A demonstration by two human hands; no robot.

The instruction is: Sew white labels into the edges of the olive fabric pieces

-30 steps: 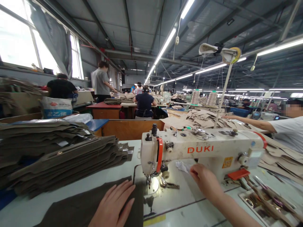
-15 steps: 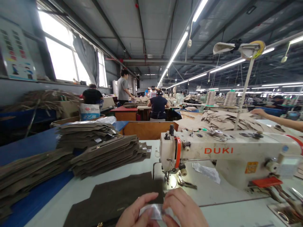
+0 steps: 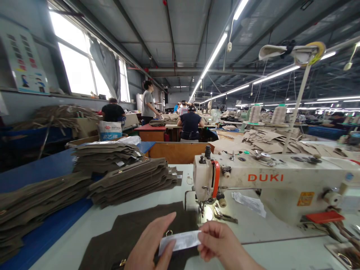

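A white label strip (image 3: pixel 187 240) is stretched between my two hands, low in the middle of the head view. My right hand (image 3: pixel 221 242) pinches its right end between thumb and fingers. At the other end, the thumb of my left hand (image 3: pixel 150 242) presses on the strip, while the fingers extend upward behind it. Below them lies a dark olive fabric piece (image 3: pixel 135 228) on the white table. A small metal ring (image 3: pixel 169 233) shows just above the strip. The sewing machine (image 3: pixel 233 172), with its lit needle area, stands beyond my right hand.
Stacks of olive fabric pieces (image 3: pixel 135 182) fill the left side. More white labels (image 3: pixel 249 203) lie on the machine bed. Behind the machine are beige fabric pieces (image 3: pixel 267 140) and thread cones (image 3: pixel 255 114). A seated person (image 3: pixel 189 122) works ahead.
My hands have drawn apart, and the label strip now lies stretched out between them. The view has shifted slightly left. A person's arm at the right edge has gone out of view.
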